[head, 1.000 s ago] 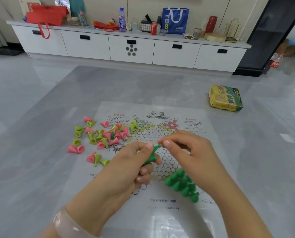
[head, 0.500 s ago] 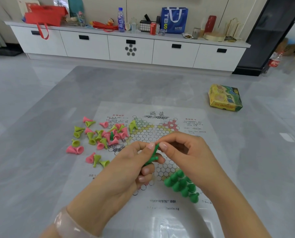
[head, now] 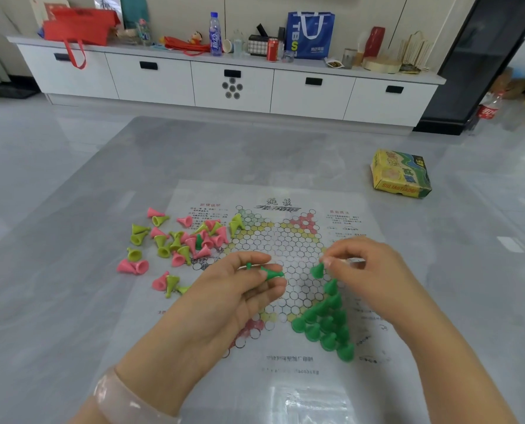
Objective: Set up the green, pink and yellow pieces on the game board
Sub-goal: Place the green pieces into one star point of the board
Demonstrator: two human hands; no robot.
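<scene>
The paper game board (head: pixel 288 356) lies flat on the gray table (head: pixel 71 301). The hands are apart. The left hand (head: pixel 224 301) holds green pieces (head: pixel 272 273) in curled fingers. The right hand (head: pixel 368 270) pinches one green piece (head: pixel 317 269) just above the board. A bunch of green cones (head: pixel 325 324) already stands in the near right corner of the star, so green looks almost done. One green cone (head: pixel 199 242) is mixed in the heap at the left. The pink and yellow pieces (head: pixel 175 243) lie in that heap, partly on the board's edge. I think all of those must still be set up.
</scene>
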